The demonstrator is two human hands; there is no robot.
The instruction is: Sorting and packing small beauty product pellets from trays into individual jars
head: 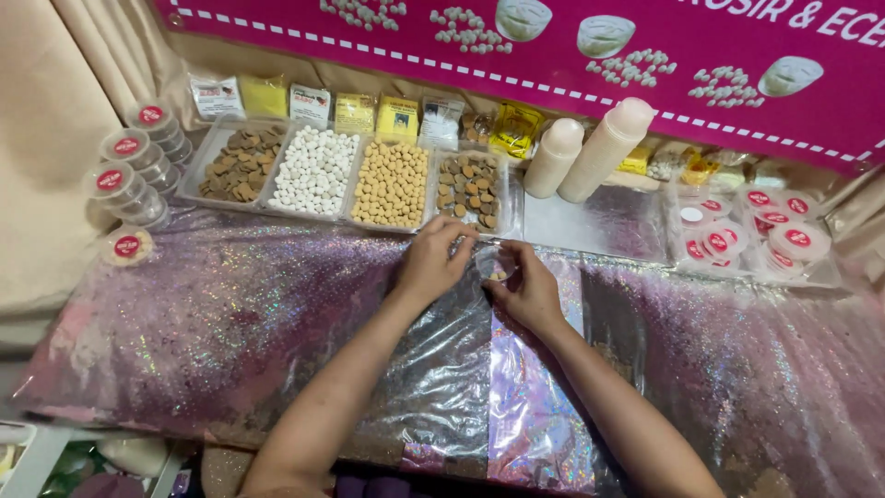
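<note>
At the far left of your worktop (230, 314), which is draped in glittery pink plastic, stand stacks of small lidded round tubs (129, 171) with red labels. Next along the back come four clear trays: brown pieces (241, 164), white pellets (315, 170), tan pellets (392, 183), and mixed brown and tan pieces (468, 189). Small sachets (355, 112) lean in a row behind them.

Your left hand (433, 263) sits just in front of the mixed tray, its grip pinched with fingertips together at the edge of a small clear cup (496, 265); whether something tiny lies between the fingertips cannot be told. The cup rests low over the worktop between your hands, with a few tan pellets inside. Your right hand (527, 290) has its grip closed around the cup from the right side.

Farther right stand two pale plastic bottles (590, 148), tilted, and then a cluster of red-labelled round tubs (756, 231).
</note>
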